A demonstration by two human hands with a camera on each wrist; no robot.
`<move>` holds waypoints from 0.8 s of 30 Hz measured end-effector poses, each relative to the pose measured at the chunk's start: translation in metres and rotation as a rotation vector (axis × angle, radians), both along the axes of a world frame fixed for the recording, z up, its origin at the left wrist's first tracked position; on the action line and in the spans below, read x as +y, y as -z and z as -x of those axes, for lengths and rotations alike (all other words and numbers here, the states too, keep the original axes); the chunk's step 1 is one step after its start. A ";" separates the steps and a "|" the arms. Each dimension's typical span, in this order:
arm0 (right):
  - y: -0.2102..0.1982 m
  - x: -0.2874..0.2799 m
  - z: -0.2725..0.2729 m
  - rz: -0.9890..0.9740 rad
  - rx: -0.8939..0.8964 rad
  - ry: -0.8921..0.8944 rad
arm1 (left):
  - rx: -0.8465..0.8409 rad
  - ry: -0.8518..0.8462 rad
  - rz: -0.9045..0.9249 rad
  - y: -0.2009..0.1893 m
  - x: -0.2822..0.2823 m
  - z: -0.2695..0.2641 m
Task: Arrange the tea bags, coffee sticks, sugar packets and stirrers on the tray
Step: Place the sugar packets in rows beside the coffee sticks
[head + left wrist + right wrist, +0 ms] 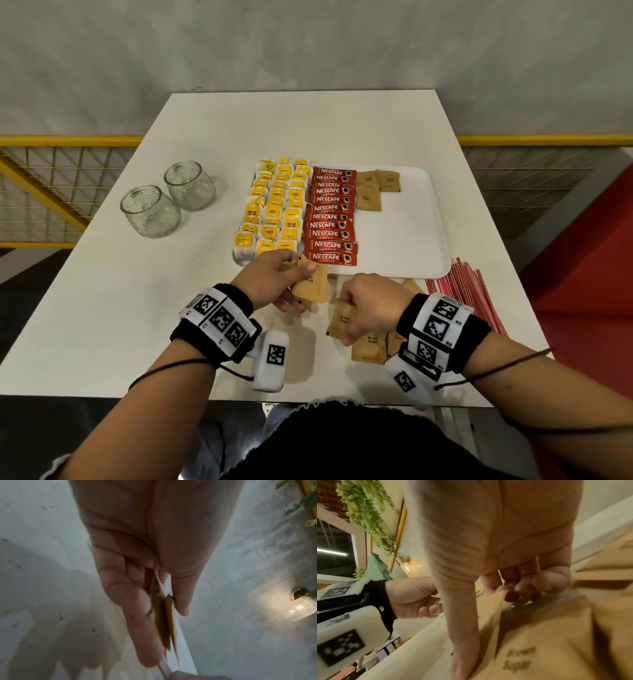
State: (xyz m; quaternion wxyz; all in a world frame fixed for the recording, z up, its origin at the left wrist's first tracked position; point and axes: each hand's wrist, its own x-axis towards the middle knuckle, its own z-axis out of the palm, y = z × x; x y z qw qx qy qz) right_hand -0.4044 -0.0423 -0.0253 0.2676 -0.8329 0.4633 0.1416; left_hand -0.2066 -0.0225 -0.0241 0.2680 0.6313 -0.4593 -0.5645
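Note:
A white tray (404, 233) holds rows of yellow tea bags (274, 212), a column of red coffee sticks (330, 217) and three brown sugar packets (370, 192). My left hand (301, 286) hovers at the tray's front edge, pinching a small stack of sugar packets (313, 284) between thumb and fingers; the left wrist view shows that stack (164, 622) edge-on. My right hand (349, 317) pinches one sugar packet (339, 320) at the loose pile (370, 346) on the table; the right wrist view shows a packet (539, 649) close up. Red stirrers (466, 291) lie right of the pile.
Two glass cups (150, 210) (190, 185) stand on the white table left of the tray. The tray's right half is bare. The stirrers lie close to the table's right edge, and a yellow railing runs behind the table.

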 end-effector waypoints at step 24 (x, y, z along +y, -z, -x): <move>-0.008 -0.100 0.050 -0.201 -1.012 1.078 | 0.195 -0.164 0.190 -0.016 -0.067 0.011</move>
